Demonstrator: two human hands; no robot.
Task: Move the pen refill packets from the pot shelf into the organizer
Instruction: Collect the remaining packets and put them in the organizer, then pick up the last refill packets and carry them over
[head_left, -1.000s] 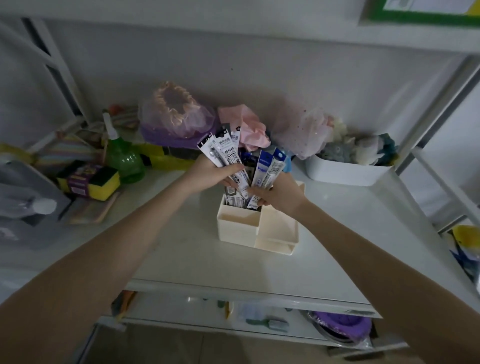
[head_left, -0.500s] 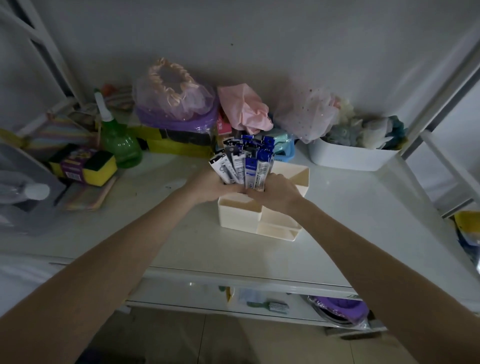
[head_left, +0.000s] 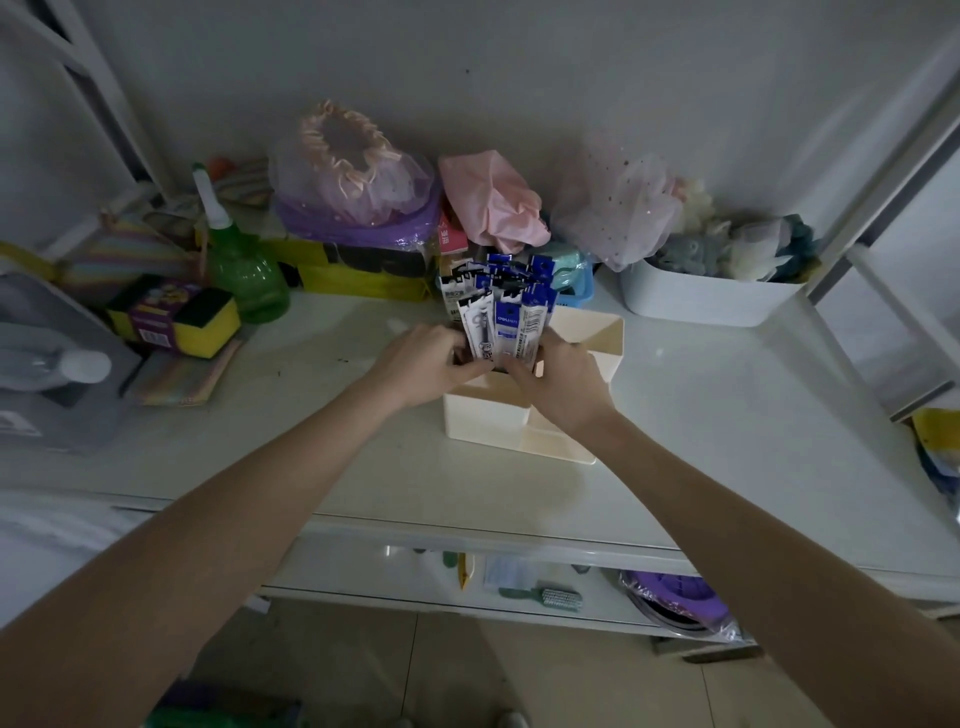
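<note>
A bundle of pen refill packets (head_left: 501, 312), black-and-white and blue-and-white, stands upright in the left rear compartment of a cream organizer (head_left: 488, 415) on the white shelf (head_left: 727, 415). My left hand (head_left: 415, 364) grips the bundle's lower left side, fingers curled round it. From the right, my right hand (head_left: 563, 379) holds the bundle's lower part, its fingers bent against the packets at the organizer's rim. The packets' lower ends are hidden inside the compartment and behind my fingers.
A green spray bottle (head_left: 244, 265), a yellow sponge pack (head_left: 176, 317) and a grey container (head_left: 47, 364) stand left. Bagged pink and purple items (head_left: 358, 182) line the wall. A white bin (head_left: 711, 299) of soft things sits right. A lower shelf holds a brush (head_left: 550, 597).
The fanned packets have been gathered into one upright bundle and lowered into the organizer's left rear compartment. Both hands sank with it to the rim.
</note>
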